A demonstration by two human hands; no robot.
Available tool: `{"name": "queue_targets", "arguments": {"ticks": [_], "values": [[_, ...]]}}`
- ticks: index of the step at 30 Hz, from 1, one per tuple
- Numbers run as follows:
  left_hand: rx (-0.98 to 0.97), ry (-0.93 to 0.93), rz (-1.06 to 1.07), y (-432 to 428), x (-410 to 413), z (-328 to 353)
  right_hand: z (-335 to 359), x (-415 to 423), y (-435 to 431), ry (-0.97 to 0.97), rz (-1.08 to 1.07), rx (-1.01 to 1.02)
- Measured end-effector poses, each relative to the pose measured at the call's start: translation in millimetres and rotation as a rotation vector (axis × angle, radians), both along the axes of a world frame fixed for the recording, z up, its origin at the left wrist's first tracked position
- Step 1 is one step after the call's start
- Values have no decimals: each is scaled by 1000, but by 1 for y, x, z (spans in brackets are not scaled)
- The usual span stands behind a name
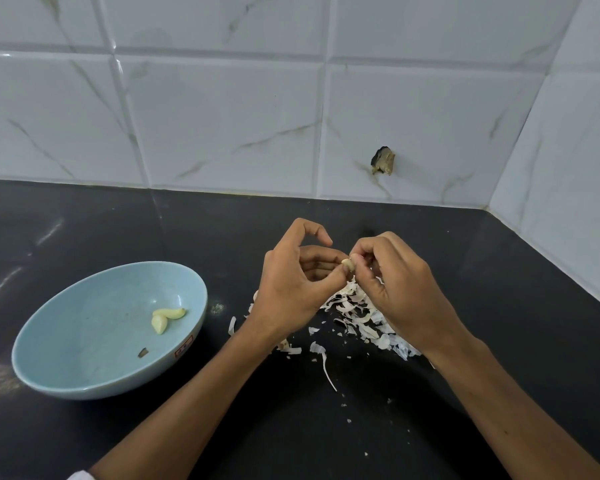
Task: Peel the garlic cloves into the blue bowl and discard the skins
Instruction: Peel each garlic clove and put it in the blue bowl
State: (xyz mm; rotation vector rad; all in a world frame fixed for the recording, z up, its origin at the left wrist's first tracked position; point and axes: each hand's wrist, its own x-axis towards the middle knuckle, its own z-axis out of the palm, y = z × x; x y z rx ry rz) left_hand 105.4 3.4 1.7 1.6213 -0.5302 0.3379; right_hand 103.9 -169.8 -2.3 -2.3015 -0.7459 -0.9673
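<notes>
Ideally, with left hand (288, 285) and right hand (406, 289) both pinching the garlic clove (349, 264) in their grip, peel should fall on the skins (355, 306) at 6 o'clock, not the blue bowl (94, 334).

The bowl (94, 344) looked like glazed pale-blue ceramic, smooth with a soft sheen, and the two cloves (165, 318) in it were bare, pale yellow and slick. The counter (84, 230) was dark stone with a dull polish that caught faint streaks of light, and the skins (357, 315) on it were thin, dry, papery white flakes. The wall tiles (222, 123) were glossy white with grey marble-like veins, and one had a rough chipped hole (382, 161).
</notes>
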Motion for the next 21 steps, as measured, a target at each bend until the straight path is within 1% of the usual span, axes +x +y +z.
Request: {"name": "queue_targets", "arguments": {"ticks": [4, 7, 10, 14, 17, 21], "values": [[-18, -7, 2, 2, 1, 1, 2, -2, 2, 26, 21, 87], [-38, 5, -8, 3, 2, 1, 3, -2, 2, 5, 13, 115], [-40, 13, -17, 4, 3, 1, 4, -3, 1, -9, 25, 114], [9, -31, 15, 4, 3, 1, 4, -2, 1, -24, 55, 108], [76, -86, 64, 3, 3, 0, 4, -2, 0, -66, 38, 81], [88, -91, 87, 2, 3, -2, 3, -1, -1, -73, 8, 36]]}}
